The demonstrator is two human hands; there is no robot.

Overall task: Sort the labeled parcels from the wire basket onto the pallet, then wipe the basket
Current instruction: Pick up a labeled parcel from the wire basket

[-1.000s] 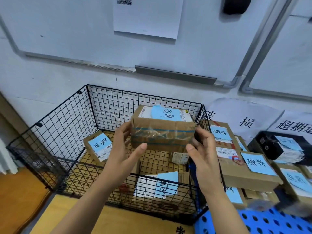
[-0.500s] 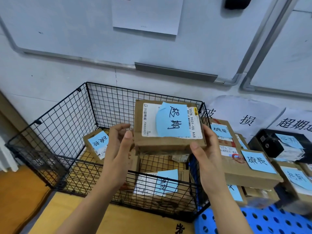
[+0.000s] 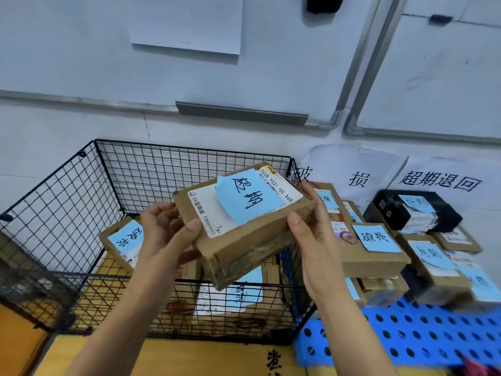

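Observation:
A brown cardboard parcel (image 3: 244, 234) with a white shipping label and a blue handwritten note is held above the black wire basket (image 3: 81, 207), tilted with its right end higher. My left hand (image 3: 165, 234) grips its left end and my right hand (image 3: 314, 240) grips its right end. Inside the basket lie a parcel with a blue note (image 3: 122, 242) at the left and another parcel (image 3: 230, 302) near the front, partly hidden by the held one. The blue perforated pallet (image 3: 406, 337) is at the lower right.
Several labeled parcels are stacked on the pallet at right, among them a brown box (image 3: 371, 248) with a blue note and a black box (image 3: 412, 210). White paper signs (image 3: 352, 172) with black characters hang on the wall behind them. The basket stands on a yellow mat (image 3: 189, 356).
The parcel has been tipped so its labeled top faces me, then rotated with its right end higher and shifted slightly right. Both hands kept their grip.

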